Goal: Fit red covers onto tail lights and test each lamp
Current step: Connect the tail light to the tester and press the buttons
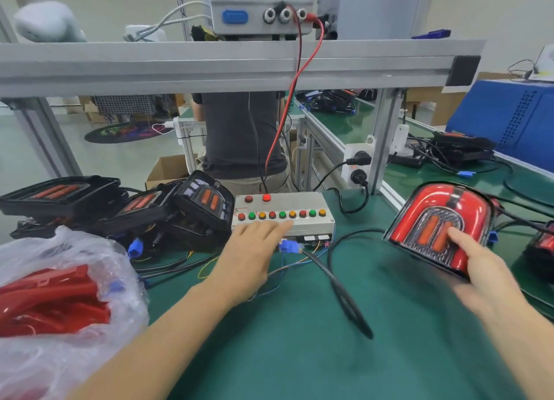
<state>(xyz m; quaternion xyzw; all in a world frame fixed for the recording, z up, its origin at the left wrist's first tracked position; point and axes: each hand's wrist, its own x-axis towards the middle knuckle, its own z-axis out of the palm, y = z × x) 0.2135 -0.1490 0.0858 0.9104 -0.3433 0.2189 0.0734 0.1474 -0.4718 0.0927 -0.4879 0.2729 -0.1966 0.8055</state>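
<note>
A tail light with a red cover fitted (431,220) is tilted up at the right, and my right hand (482,267) grips its lower right edge, thumb across the front. My left hand (251,249) lies flat with straight fingers on the front edge of the grey test box (311,200), which has a row of red, green and amber buttons. A blue connector (288,246) with wires sits just right of that hand. Black tail lights without red covers (168,211) are piled at the left. Loose red covers (51,303) fill a clear plastic bag at the lower left.
A black cable (341,291) loops across the green mat. A power supply (260,7) stands on the aluminium shelf above, its red lead dropping to the test box. More lamps and cables lie at the right (461,148). A person stands behind the bench (239,130).
</note>
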